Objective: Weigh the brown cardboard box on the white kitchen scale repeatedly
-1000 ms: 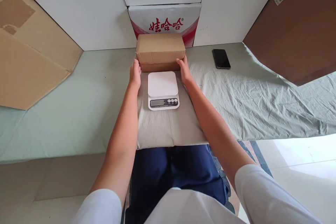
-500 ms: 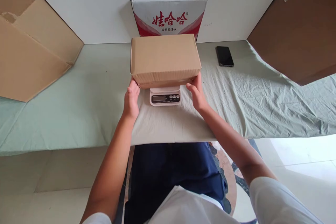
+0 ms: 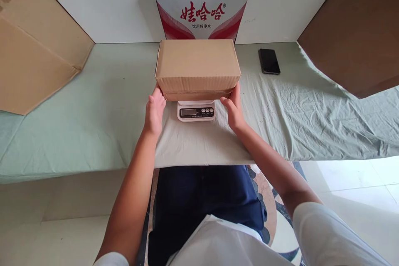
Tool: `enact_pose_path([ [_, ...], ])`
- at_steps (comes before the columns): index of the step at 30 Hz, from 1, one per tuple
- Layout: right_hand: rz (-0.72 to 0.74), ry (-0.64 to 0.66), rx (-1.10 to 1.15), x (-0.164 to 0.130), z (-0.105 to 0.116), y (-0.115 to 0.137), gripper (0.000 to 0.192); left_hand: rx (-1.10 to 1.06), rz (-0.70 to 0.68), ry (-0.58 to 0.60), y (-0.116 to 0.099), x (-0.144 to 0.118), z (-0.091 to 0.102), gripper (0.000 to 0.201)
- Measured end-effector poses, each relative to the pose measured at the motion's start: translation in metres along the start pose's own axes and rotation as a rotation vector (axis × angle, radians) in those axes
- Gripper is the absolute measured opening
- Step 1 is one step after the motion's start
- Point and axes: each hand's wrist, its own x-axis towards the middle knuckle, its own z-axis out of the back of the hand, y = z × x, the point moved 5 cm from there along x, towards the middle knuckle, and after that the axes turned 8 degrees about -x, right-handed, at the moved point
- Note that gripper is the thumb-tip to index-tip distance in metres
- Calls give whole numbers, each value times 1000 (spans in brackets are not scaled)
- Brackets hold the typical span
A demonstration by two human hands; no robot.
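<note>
A brown cardboard box [image 3: 198, 60] is held between my two hands, above a small white digital scale [image 3: 196, 112]. My left hand [image 3: 154, 110] grips the box's lower left corner, its fingers partly hidden beneath. At the lower right corner my right hand [image 3: 233, 108] holds on, thumb in front and fingers along the side. The box covers the scale's platform; only the front panel with its display and several buttons shows. Whether the box rests on the platform or hovers over it, I cannot tell.
A black phone [image 3: 269, 61] lies right of the box on the green cloth [image 3: 124, 133]. Behind stands a white and red carton [image 3: 202, 12] with Chinese lettering. Large cardboard pieces [image 3: 37, 45] flank the left, and another brown cardboard panel [image 3: 352, 33] the right.
The box has tilted slightly, showing more of its front face. Both hands keep their grip. The whole view has shifted a little, so most things appear higher.
</note>
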Motion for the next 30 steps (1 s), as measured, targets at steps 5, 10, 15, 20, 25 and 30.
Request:
enact_pose_path([
  [5, 18, 2, -29, 0, -2, 3, 72, -39, -3, 19, -1, 1, -2, 80],
  [10, 48, -37, -56, 2, 3, -2, 71, -29, -30, 10, 0, 1, 2, 79],
  [15, 83, -371, -235, 12, 47, -13, 70, 110, -137, -149, -4, 1, 25, 73],
  [20, 72, -419, -247, 18, 63, -24, 69, 126, -159, -162, -4, 1, 30, 72],
  [25, 43, -317, -114, 15, 45, -25, 67, 83, -148, -119, -2, 0, 22, 76],
  [30, -1, -122, -8, 16, 23, -15, 74, 57, -89, -46, 2, 0, 10, 83],
])
